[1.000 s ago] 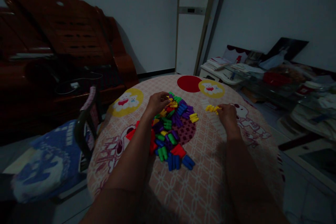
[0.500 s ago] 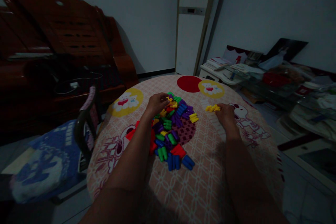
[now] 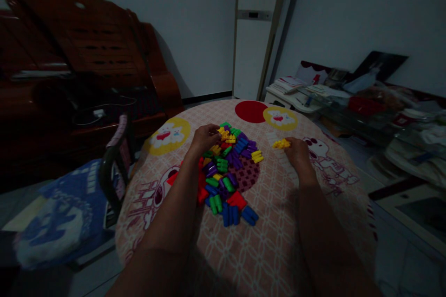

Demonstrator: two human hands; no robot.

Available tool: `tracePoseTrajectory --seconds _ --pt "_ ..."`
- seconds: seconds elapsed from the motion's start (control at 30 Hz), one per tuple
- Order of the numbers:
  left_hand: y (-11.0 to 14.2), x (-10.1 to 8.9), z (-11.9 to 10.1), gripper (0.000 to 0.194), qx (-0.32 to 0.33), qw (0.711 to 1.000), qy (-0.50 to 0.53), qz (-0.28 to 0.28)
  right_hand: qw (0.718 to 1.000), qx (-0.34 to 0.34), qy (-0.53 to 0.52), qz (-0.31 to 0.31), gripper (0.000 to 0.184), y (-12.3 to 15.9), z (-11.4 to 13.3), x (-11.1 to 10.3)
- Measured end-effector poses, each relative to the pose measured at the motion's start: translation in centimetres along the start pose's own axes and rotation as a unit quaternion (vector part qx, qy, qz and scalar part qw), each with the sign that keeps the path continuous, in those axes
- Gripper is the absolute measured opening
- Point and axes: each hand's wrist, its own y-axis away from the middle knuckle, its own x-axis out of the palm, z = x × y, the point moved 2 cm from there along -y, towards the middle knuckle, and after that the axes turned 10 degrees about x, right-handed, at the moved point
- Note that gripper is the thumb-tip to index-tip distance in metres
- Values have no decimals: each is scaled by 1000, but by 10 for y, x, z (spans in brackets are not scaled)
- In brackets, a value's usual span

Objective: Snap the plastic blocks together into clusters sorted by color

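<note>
Plastic building blocks in several colours lie in a loose pile (image 3: 223,164) on the round table. My left hand (image 3: 206,139) is at the pile's far left, its fingers closed on a yellow building block (image 3: 224,134); the fingertips are partly hidden. To the right of the pile, my right hand (image 3: 298,152) pinches a joined piece of yellow building blocks (image 3: 280,144) by its right end. A lone-coloured yellow block (image 3: 257,156) lies at the pile's right edge, and blue blocks (image 3: 250,216) lie at its near side.
A patterned pink tablecloth (image 3: 265,246) covers the table. On the left stand a chair with a blue cushion (image 3: 66,209) and a carved wooden bench (image 3: 104,51). A cluttered glass-topped stand (image 3: 365,116) is on the right, a white cabinet-like unit (image 3: 254,51) behind.
My left hand has shifted slightly left, uncovering more purple and yellow blocks beside it. My right hand has moved a touch left with the yellow piece, which has turned slightly.
</note>
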Motion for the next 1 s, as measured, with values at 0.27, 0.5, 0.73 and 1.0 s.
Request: tracePoseTrajectory --seconds 0.27,0.5,0.73,1.0 --pt "-1 3 16 41 -17 1000 -9 -13 1000 0 -2 16 53 -1 -1 -2" --pt "-5 21 33 57 45 997 -50 -26 999 22 -11 -36 58 -7 -11 -10" --pt "-4 33 32 48 82 991 -85 61 999 9 -39 14 52 -6 -12 7" --pt "-3 33 31 41 60 991 -98 65 981 133 -135 -48 32 -14 -28 14"
